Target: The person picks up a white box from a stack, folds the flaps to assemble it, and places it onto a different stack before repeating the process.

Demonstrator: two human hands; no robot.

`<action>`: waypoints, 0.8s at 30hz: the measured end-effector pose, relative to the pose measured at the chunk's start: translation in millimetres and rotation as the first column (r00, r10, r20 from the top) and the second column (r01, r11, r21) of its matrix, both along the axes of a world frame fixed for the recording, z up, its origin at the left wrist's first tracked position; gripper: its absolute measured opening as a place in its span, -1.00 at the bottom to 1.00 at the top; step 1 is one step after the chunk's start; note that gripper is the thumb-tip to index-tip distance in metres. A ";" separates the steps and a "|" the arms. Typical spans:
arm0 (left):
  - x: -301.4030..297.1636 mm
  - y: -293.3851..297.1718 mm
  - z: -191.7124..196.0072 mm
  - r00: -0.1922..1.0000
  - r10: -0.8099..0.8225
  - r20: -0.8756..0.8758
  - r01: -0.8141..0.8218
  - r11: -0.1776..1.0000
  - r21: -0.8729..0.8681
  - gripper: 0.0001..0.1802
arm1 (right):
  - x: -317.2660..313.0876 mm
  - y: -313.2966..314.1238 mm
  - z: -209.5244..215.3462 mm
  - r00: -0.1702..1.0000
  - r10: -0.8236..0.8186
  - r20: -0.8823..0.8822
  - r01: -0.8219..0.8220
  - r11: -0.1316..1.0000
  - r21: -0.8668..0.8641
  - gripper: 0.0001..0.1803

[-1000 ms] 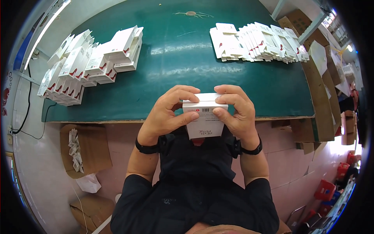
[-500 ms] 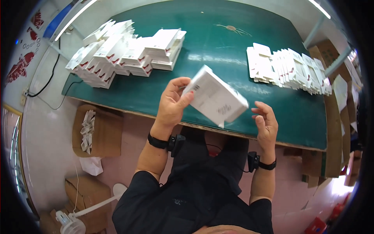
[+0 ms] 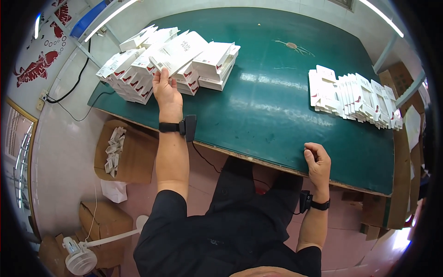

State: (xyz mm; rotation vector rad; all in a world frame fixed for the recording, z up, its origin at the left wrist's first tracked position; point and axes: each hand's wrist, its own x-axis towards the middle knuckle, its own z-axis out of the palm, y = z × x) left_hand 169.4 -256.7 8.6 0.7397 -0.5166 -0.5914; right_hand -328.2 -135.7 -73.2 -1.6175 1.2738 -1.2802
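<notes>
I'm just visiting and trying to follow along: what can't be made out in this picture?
All in the head view:
Left hand: fingertips under the held box are hidden by it.
Whether that box touches the stack: the box covers the spot.
Right hand: its palm is hidden by the hand itself.
Pale pieces in the carton: too small to identify.
Gold-framed panel: cut off by the dark rim.

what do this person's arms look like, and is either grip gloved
The left grip and right grip are gloveless. Short black fabric sleeves leave the forearms bare, except for black wrist straps, each with a blocky black module. A thin black cable trails from the left one.
</notes>
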 end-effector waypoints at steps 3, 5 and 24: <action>5.0 -18.2 -7.4 0.996 0.082 -0.031 -0.080 0.995 0.054 -0.56 | 0.1 0.8 1.4 1.000 0.000 0.001 0.000 1.000 -0.014 -0.78; 1.0 -25.8 -7.9 0.987 0.126 -0.099 -0.119 0.990 0.077 -0.55 | -0.9 1.7 1.5 1.000 -0.004 0.000 0.004 1.000 -0.021 -0.78; -27.4 -27.6 -4.4 0.968 0.229 -0.100 -0.192 0.938 0.288 -0.51 | 0.9 3.7 0.6 1.000 -0.001 -0.023 0.000 0.999 -0.051 -0.81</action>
